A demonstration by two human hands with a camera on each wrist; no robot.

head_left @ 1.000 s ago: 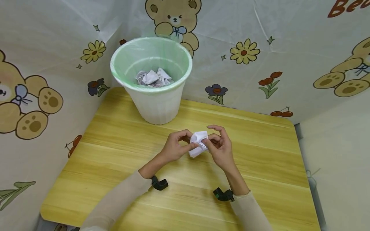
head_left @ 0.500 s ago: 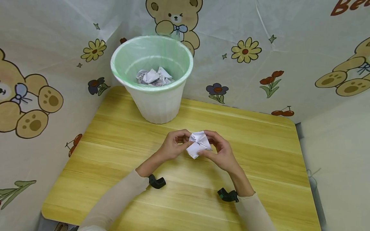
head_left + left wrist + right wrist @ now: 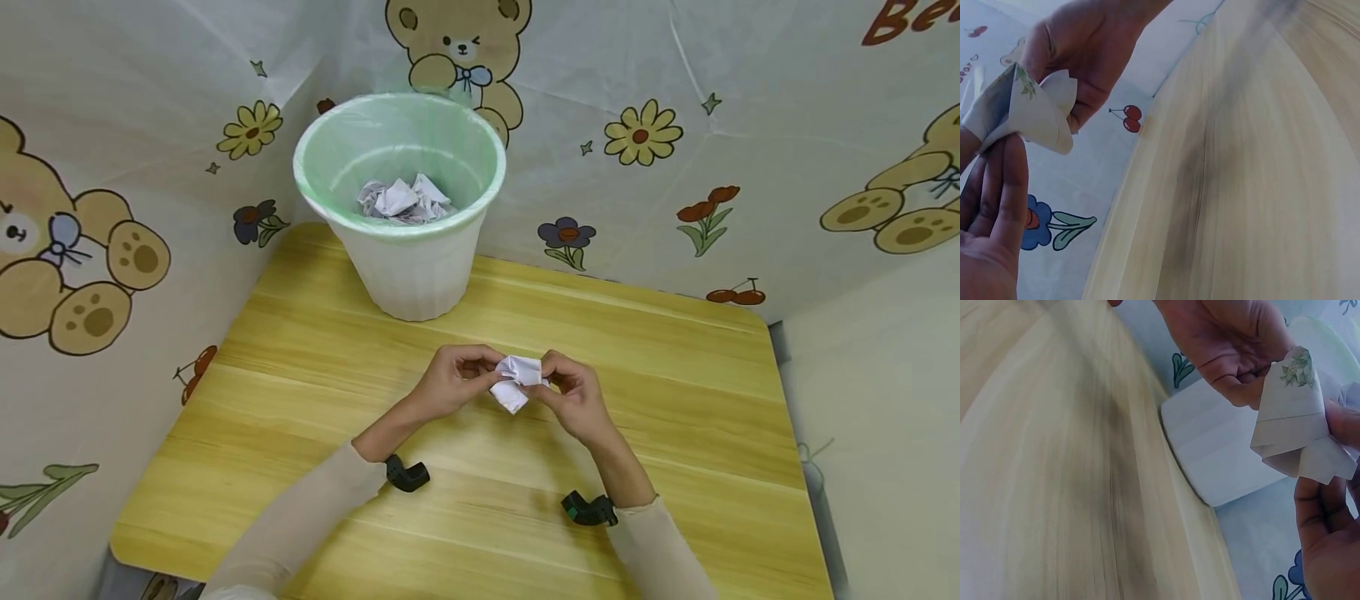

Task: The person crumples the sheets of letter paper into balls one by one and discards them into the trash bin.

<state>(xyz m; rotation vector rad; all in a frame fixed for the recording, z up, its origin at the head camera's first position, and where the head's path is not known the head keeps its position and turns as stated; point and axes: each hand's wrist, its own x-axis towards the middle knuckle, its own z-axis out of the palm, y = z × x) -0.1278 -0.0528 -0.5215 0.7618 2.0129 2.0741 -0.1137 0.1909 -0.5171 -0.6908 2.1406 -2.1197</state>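
Observation:
A small sheet of creased, folded white paper point(image 3: 517, 372) is held above the table between both hands. My left hand point(image 3: 452, 383) pinches its left side between thumb and fingers. The right hand point(image 3: 577, 402) pinches the right edge with thumb and curled index finger. Close up in the right wrist view, the folded paper point(image 3: 1291, 415) shows a green plant print and overlapping layers. From the left wrist, the paper point(image 3: 1044, 119) looks cone-like, with a hollow fold facing the left fingers point(image 3: 1007, 181).
A white bin point(image 3: 420, 279) with a green liner stands at the back left of the wooden table point(image 3: 675, 417). Several crumpled papers point(image 3: 401, 200) lie inside it. A bear-and-flower printed cloth point(image 3: 600, 67) hangs behind the table. Each wrist wears a black camera mount point(image 3: 407, 473).
Half a second ago the paper lay more spread, its right corners between right thumb and index finger. Now those fingers have closed together and the paper is folded narrower at the right.

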